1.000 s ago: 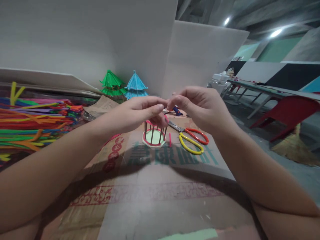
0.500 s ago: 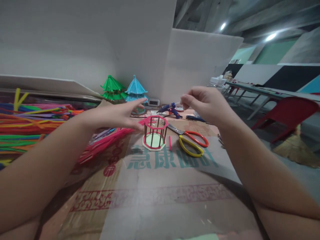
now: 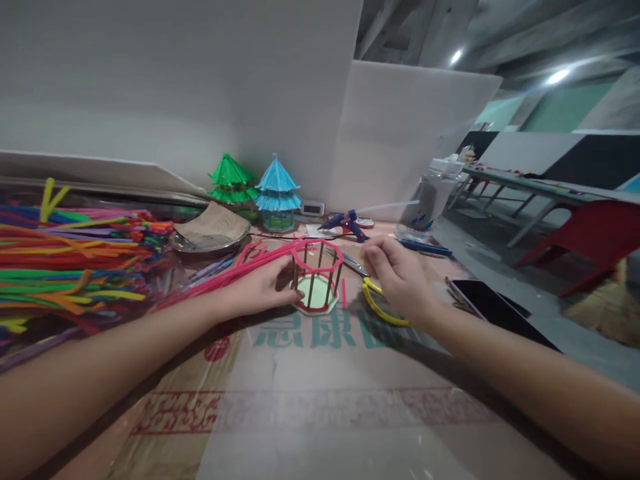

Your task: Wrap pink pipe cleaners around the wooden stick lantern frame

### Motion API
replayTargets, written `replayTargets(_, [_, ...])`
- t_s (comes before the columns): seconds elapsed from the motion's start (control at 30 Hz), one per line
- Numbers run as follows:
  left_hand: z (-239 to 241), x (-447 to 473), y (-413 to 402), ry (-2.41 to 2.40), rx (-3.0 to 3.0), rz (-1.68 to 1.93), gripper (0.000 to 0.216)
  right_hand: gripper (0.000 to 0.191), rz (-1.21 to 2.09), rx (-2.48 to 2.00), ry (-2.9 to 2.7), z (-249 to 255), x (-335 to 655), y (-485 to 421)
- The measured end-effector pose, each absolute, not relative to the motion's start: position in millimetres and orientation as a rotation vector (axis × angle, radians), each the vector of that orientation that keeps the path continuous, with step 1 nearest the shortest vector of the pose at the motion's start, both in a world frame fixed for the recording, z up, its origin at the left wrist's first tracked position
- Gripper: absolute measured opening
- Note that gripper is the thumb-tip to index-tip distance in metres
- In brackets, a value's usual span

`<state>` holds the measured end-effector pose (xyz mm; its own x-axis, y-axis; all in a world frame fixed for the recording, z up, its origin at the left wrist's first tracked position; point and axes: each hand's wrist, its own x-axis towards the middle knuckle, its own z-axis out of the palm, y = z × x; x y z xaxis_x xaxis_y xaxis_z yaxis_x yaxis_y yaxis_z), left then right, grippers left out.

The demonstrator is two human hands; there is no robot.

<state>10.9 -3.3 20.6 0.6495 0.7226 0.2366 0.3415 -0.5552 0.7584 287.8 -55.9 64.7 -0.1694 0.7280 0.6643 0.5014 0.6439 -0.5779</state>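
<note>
A small octagonal pipe-cleaner frame (image 3: pixel 327 287), with pink rings and brown posts on a pale green base, stands upright on the table. My left hand (image 3: pixel 267 287) is closed on its left side, thumb at the base and the other fingers partly hidden behind the posts. My right hand (image 3: pixel 400 277) is raised to the right of the frame, its fingers pinched together; what they hold, if anything, I cannot make out. Behind and below it lie scissors (image 3: pixel 377 303) with a yellow handle in sight. A short pink piece (image 3: pixel 344 293) lies between frame and scissors.
Colourful pipe cleaners (image 3: pixel 75 267) are heaped at left, near a metal dish (image 3: pixel 210 240). Behind stand green (image 3: pixel 231 180) and blue (image 3: pixel 277 193) pavilion models and a glue gun (image 3: pixel 347 223). A phone (image 3: pixel 500 310) lies at right; a clear plastic container (image 3: pixel 425 200) stands farther back.
My left hand has come down from above and closed on the frame's left side. My right hand has moved lower and nearer, now covering the scissors' orange handle. The view has shifted slightly.
</note>
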Motion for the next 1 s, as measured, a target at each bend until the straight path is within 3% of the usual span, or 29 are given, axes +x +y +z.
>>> replayTargets(0.17, [10.5, 10.7, -8.6, 0.814, 2.23, 0.761, 0.029, 0.057, 0.365, -1.176, -1.78, 26.1, 303.7, -58.1])
replayTargets(0.4, [14.6, 14.7, -17.2, 0.79, 2.58, 1.013, 0.036, 0.037, 0.615, -1.071, -1.65, 18.0, 304.2, -50.3])
replayTargets(0.67, [19.5, 15.8, -21.1, 0.717, 2.763, 1.112, 0.049, 0.017, 0.431, -1.196, -1.779, 20.4, 302.9, -51.2])
replayTargets(1.0, [20.2, 16.3, -20.9, 0.745, 2.778, 1.102, 0.048, 0.02, 0.261, -1.074, -1.865, 18.9, 305.8, -44.4])
